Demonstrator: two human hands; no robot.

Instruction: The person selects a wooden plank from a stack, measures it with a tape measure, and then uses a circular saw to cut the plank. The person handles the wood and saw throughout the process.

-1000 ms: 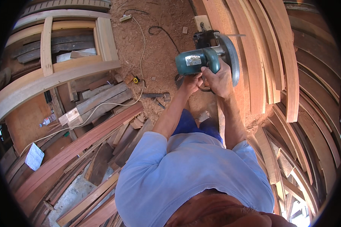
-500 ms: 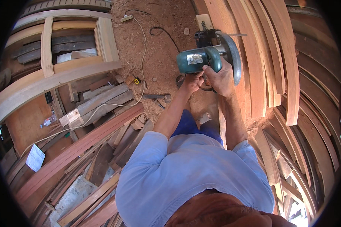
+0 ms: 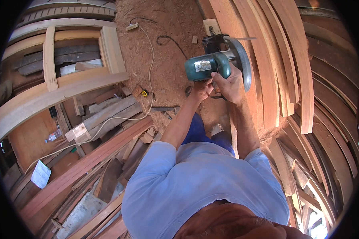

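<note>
Hands [image 3: 232,85] close together at circular saw [image 3: 198,69]

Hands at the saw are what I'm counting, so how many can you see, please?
2: the left hand, partly hidden, is at the near edge of the saw; the right hand is on its handle.

Woodworking workshop, stacked planks [image 3: 265,79], sawdust-strewn floor [image 3: 175,24], circular saw [image 3: 219,63], wooden frame [image 3: 50,59]
</note>
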